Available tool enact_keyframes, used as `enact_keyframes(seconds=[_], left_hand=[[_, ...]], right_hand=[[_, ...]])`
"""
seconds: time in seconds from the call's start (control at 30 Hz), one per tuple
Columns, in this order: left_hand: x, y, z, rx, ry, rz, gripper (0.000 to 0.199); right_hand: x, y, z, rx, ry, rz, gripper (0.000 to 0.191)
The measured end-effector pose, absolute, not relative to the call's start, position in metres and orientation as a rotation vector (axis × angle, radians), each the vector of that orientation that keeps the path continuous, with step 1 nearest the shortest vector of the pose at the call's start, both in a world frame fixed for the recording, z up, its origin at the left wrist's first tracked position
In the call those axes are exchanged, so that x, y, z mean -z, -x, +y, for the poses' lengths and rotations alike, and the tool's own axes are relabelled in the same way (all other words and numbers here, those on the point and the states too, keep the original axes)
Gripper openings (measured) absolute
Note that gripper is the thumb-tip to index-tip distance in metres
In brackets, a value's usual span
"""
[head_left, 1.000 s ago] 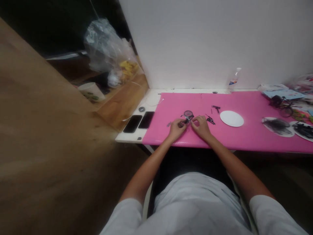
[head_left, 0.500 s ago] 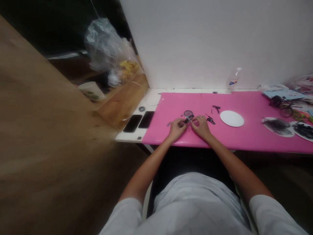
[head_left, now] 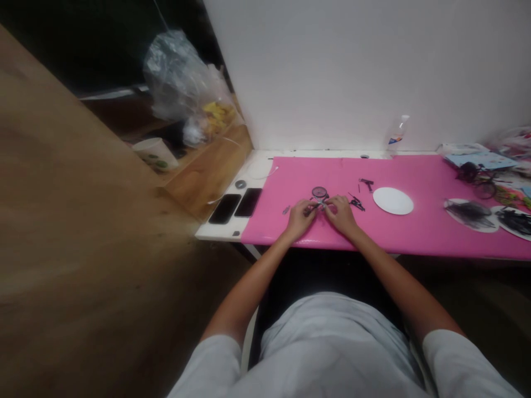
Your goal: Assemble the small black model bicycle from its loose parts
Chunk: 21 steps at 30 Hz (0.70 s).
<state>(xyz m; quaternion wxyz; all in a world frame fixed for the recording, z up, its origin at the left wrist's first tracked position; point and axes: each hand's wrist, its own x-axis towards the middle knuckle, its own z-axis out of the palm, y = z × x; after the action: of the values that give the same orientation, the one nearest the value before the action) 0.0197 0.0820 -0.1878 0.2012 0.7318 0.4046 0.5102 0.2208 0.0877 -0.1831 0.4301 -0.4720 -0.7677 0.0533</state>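
Over the pink-covered table, both hands hold a small, partly built model bicycle with a dark spoked wheel [head_left: 319, 192] pointing away from me. My left hand [head_left: 301, 219] is closed on its near left side, fingertips pinched on a dark part. From the right, my right hand [head_left: 341, 214] pinches the same piece near its middle. The fingers hide most of the frame, so its finer parts cannot be made out. Right of my right hand lie black plastic parts [head_left: 357, 203], with another black part [head_left: 366, 184] farther back. A small grey piece [head_left: 286, 210] rests left of my left hand.
A white plate [head_left: 393, 200] is to the right, then two plates of dark parts [head_left: 470, 214]. Behind them stands a small black bicycle model [head_left: 483, 179]. Two phones [head_left: 225, 209] lie at the left edge. A clear bottle [head_left: 397, 132] stands by the wall.
Both hands keep their places on the model bicycle. The fingers and the held piece have shifted only slightly; nothing else has moved.
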Motion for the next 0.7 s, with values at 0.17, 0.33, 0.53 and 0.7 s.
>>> enact_keyframes(seconds=[0.17,0.33,0.53,0.7], left_hand=[[0.1882,-0.0245,0.0762,-1.343,-2.293,1.164,0.021],[0.1889,-0.0284,0.0717,-1.298,-2.436,1.221,0.022],[0.1901,-0.0296,0.0713,-1.287,-2.46,1.243,0.023],[0.1916,-0.0292,0.074,-1.325,-2.408,1.187,0.022]], right_hand=[[0.1862,-0.2241,0.0903,-0.141,1.204,-1.957,0.011],[0.1893,-0.2278,0.0914,-0.115,1.239,-1.899,0.011],[0.1882,-0.2295,0.0913,-0.12,1.247,-1.864,0.008],[0.1895,-0.2288,0.0925,-0.141,1.232,-1.919,0.014]])
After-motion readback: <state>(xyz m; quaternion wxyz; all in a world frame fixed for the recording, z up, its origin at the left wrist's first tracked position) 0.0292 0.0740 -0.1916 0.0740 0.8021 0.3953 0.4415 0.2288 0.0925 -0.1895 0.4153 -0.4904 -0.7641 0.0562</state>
